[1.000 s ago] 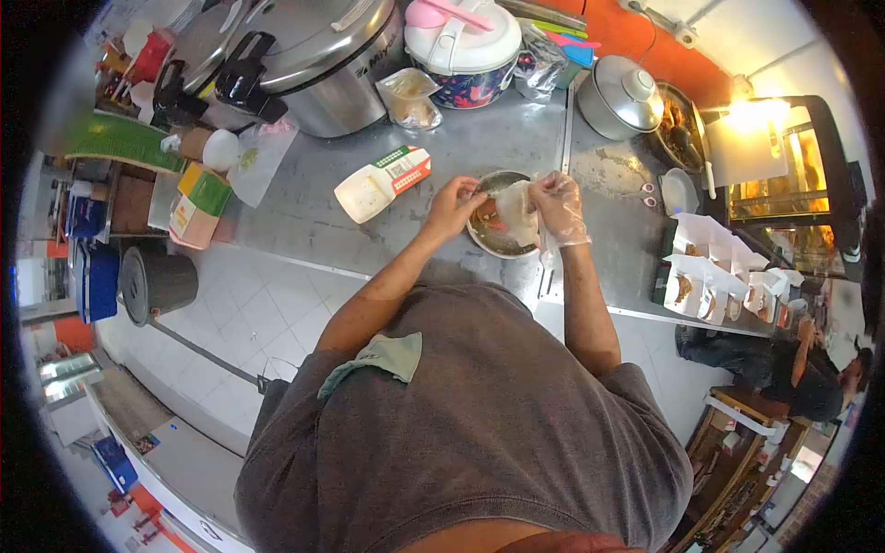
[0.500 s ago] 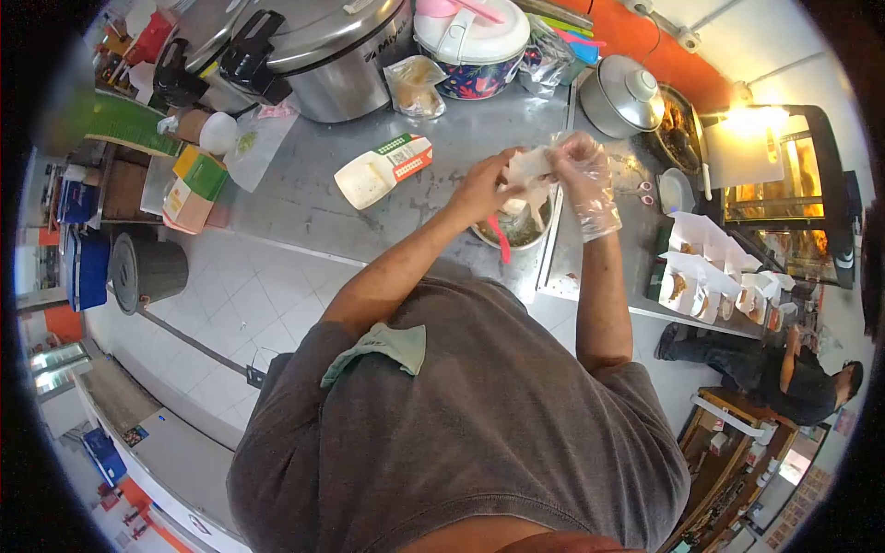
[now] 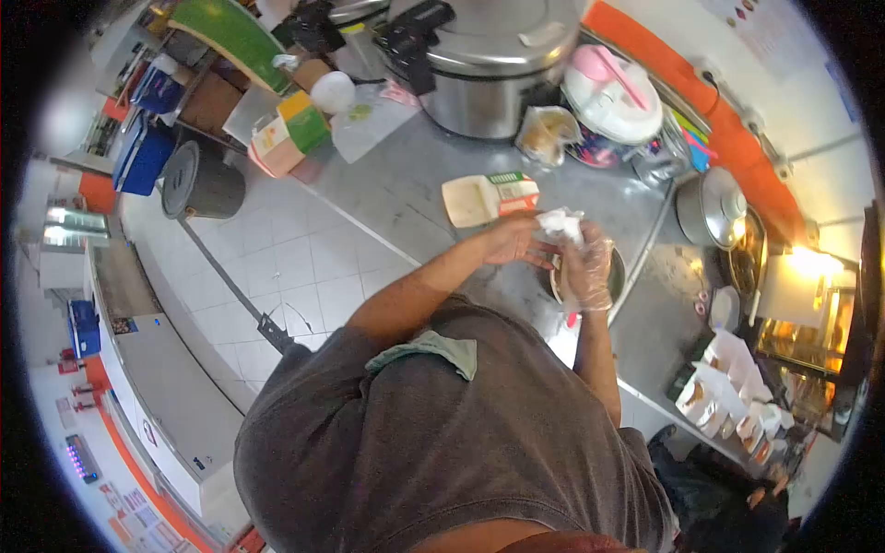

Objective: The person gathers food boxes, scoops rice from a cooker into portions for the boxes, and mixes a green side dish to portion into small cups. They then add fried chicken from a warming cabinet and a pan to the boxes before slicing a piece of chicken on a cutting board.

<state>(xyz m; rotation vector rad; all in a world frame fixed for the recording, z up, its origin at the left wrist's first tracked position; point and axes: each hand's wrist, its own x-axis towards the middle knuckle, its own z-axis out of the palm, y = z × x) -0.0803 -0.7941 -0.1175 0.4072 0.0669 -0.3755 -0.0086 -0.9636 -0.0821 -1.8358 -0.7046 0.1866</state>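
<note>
My bare left hand pinches one edge of a crumpled white piece of thin plastic or paper, its lower fingers stretched out. My right hand, in a clear plastic glove, is closed on the other side of it. Both hands are over a round metal bowl, which the right hand partly hides. A pink handle shows at the bowl's near edge. Just beyond my left hand lies an open white, green and orange food carton.
A large steel cooker, a bagged brown item and a white-lidded container stand at the back. To the right are a lidded pot, several filled boxes and a lit display case. Another person is at lower right.
The view has turned, shifting the counter rightward. The white piece has gone from stretched between my hands to bunched up. My right hand now covers more of the bowl.
</note>
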